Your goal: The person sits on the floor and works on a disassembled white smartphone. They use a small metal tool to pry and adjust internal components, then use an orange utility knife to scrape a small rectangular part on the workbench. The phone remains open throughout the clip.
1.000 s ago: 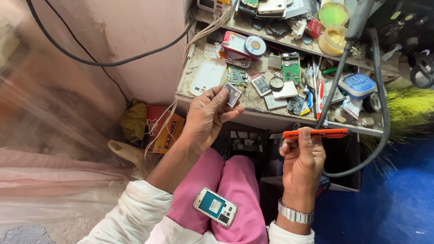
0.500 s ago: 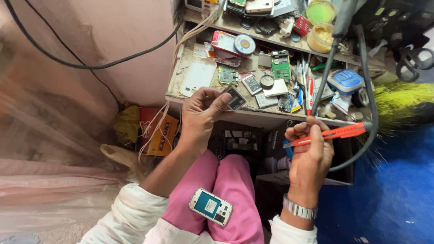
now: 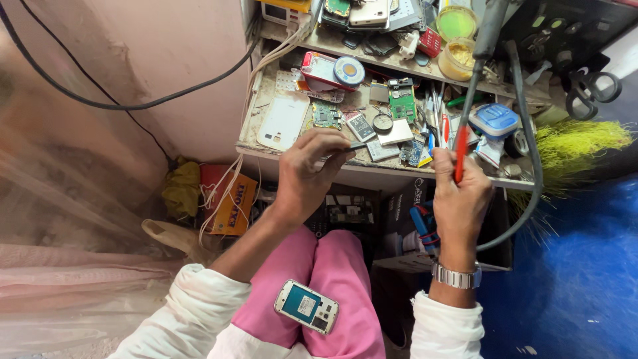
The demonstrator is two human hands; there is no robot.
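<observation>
One head-worn camera looks steeply down (fairly near) over the cluttered workbench (image 3: 279,151) and pink lap (image 3: 332,279).

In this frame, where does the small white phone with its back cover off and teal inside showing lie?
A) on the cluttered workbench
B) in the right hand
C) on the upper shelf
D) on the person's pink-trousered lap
D: the small white open-backed phone rests on the pink trousers, below both hands.

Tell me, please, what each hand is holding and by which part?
The right hand grips a red-handled tool by its handle. The left hand pinches a thin dark tool near one end; its kind is unclear.
</observation>
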